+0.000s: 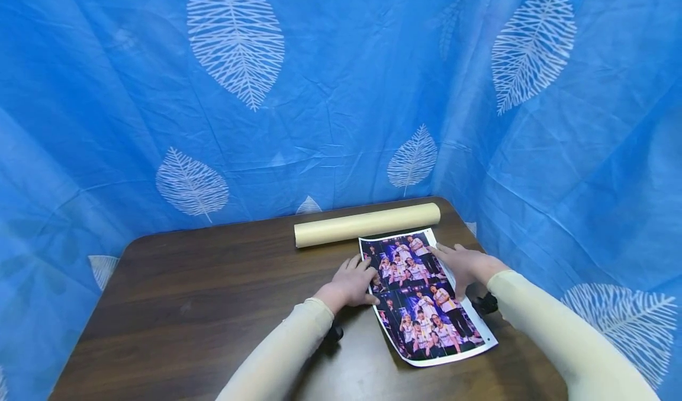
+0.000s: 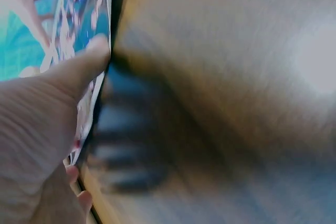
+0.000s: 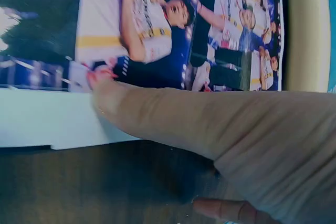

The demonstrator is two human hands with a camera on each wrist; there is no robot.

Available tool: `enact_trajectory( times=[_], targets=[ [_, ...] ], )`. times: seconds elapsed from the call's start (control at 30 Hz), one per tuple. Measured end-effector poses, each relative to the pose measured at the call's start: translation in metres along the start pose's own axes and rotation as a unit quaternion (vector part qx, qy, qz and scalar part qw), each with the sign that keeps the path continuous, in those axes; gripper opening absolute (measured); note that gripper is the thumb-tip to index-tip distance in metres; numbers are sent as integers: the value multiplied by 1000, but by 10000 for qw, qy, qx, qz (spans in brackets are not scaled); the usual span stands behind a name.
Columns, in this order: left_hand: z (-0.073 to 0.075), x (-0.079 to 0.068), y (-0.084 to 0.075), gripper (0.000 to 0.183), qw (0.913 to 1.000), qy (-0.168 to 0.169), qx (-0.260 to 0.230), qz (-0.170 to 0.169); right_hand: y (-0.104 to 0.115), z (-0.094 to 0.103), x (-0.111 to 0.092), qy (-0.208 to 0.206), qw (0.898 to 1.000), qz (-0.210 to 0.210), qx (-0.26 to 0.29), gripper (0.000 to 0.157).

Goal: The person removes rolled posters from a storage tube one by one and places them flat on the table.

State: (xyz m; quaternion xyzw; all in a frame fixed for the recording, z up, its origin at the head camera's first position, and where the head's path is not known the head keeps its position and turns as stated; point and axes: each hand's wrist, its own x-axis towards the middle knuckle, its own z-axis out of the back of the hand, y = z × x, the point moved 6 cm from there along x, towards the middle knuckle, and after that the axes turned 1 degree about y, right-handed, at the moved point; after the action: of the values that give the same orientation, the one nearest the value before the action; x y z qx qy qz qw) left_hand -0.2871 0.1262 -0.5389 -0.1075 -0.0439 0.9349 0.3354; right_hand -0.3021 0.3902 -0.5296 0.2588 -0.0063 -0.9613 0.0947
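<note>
A glossy poster (image 1: 418, 315) with two group photos and a white border lies on the table, its near edge bowed up a little. My left hand (image 1: 351, 282) touches its left edge, fingers loosely extended; in the left wrist view the thumb (image 2: 79, 69) meets the sheet's side. At the right edge is my right hand (image 1: 463, 265), fingers extended. The right wrist view shows its thumb (image 3: 152, 108) lying on the picture and white margin. A step in that margin hints at more than one sheet. Undersides of the fingers are partly hidden.
A pale yellow paper roll (image 1: 367, 224) lies behind the poster near the table's back edge. The brown wooden table (image 1: 213, 306) extends to the left. A blue curtain (image 1: 330, 93) with white leaf prints hangs behind and on both sides.
</note>
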Motion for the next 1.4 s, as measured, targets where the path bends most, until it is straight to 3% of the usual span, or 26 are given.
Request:
enact_trajectory(
  times=[0.13,0.43,0.93,1.4],
  targets=[
    [3,3,12,53,9990,231,-346,176,-1,3,8,119,9994,-217,-222,146],
    [9,2,23,54,9969,274,-705,212,0,7,15,118,9986,-226,-462,147],
    [5,4,25,59,9935,278,-896,647,3,8,11,63,9980,-149,-617,147],
    [1,14,22,58,9939,294,-892,581,-7,4,14,159,9980,-236,-558,149]
  ],
)
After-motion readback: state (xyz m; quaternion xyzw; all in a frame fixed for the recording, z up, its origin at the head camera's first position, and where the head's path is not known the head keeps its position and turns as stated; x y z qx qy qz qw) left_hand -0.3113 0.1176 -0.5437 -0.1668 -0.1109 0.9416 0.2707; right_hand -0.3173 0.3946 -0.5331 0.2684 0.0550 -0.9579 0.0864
